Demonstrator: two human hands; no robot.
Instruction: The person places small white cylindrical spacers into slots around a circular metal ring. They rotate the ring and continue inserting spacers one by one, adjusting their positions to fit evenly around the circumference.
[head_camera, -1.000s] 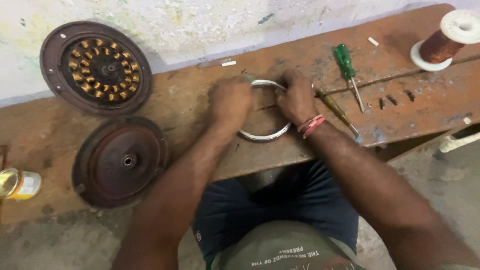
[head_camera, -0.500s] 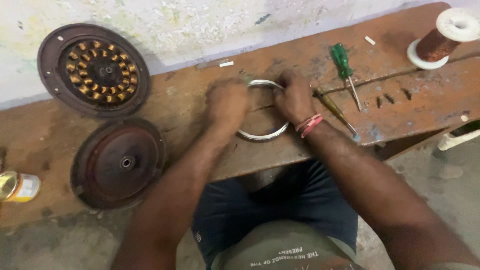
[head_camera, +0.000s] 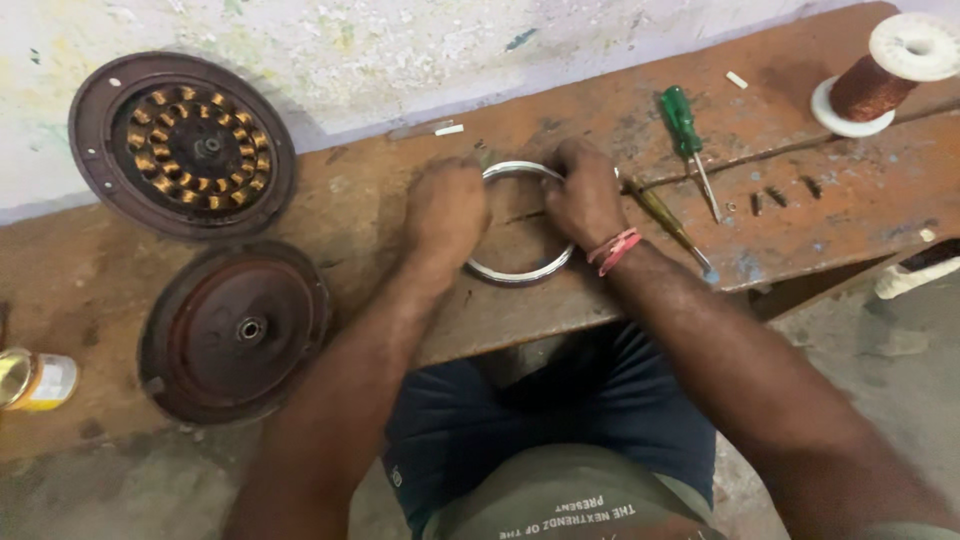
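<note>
We see both hands on a metal ring (head_camera: 520, 270) lying flat on the worktop (head_camera: 380, 210), mid-front edge. Left hand (head_camera: 445, 212) grips the ring's left side, fingers curled on it. Right hand (head_camera: 583, 200) holds the top right, fingers closed on the rim. Right of the ring: 2 screwdrivers, green (head_camera: 685, 135) and yellow (head_camera: 670, 225), a few screws (head_camera: 778, 196), wire spool (head_camera: 880, 75). Left: stator (head_camera: 182, 145) against the wall, cover (head_camera: 237, 332) below it, tin (head_camera: 32, 380) far left.
</note>
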